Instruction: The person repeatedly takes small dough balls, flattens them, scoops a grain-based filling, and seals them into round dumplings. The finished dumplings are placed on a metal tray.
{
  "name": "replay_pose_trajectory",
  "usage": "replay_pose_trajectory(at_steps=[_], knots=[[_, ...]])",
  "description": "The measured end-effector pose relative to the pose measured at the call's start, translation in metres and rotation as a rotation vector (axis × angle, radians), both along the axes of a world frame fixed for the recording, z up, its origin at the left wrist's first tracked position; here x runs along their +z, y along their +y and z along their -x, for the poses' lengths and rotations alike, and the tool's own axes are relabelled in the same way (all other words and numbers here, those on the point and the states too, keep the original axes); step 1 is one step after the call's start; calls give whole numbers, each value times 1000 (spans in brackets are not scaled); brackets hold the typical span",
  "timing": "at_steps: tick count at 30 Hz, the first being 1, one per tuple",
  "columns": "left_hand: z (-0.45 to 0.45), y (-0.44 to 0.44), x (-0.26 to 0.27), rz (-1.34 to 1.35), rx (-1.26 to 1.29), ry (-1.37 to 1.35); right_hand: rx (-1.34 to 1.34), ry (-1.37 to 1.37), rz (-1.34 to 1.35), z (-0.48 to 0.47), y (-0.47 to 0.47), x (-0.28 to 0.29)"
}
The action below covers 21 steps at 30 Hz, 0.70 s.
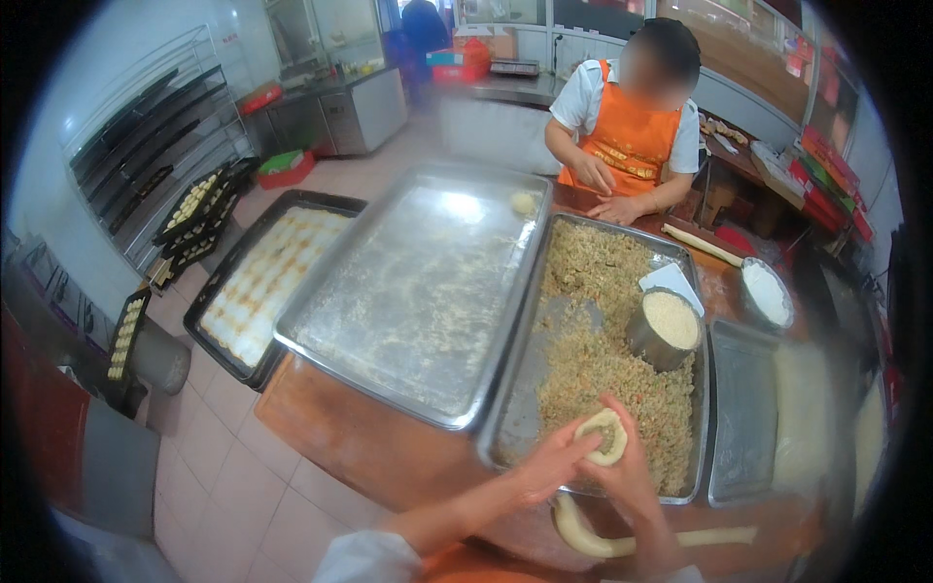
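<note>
Between my two hands is a cupped piece of dough [616,446] with crumbly filling in its hollow. My left hand [552,450] grips its near left side, the thumb pressed into the filling. Around the right side curls my right hand [628,466]. Both hands are above the near end of a metal tray of crumbly filling [612,386]. A metal container of pale granules [669,321] stands in that tray, beside a white scraper [674,283]. Under my right forearm, a long dough rope [594,539] lies bent on the wooden table [364,430].
A large metal tray [408,313] holds one dough ball [522,203] in its far corner. Left of it is a dark baking tray [219,342] with a white covering. Across the table a person in an orange apron [627,138] works. A bowl of white powder [765,291] stands right.
</note>
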State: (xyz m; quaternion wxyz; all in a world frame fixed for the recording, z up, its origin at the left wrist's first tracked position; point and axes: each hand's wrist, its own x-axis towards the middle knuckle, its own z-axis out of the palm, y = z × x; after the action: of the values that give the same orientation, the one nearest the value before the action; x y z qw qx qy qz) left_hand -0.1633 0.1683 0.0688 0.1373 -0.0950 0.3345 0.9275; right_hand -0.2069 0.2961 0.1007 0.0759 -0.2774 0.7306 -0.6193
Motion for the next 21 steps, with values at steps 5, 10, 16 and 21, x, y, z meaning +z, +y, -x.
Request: replay_pose_trajectory(at_steps=[5,10,16,21], knots=[[-12,2,-1,285,-124,220,297,651,-558,6,8,28],[-23,-6,-8,73,-100,124,308,599,-456,3,5,35],[-38,10,-12,102,193,92,95,213,4,-16,-4,17],[-48,29,-7,165,485,142,-45,150,246,-31,-32,11]])
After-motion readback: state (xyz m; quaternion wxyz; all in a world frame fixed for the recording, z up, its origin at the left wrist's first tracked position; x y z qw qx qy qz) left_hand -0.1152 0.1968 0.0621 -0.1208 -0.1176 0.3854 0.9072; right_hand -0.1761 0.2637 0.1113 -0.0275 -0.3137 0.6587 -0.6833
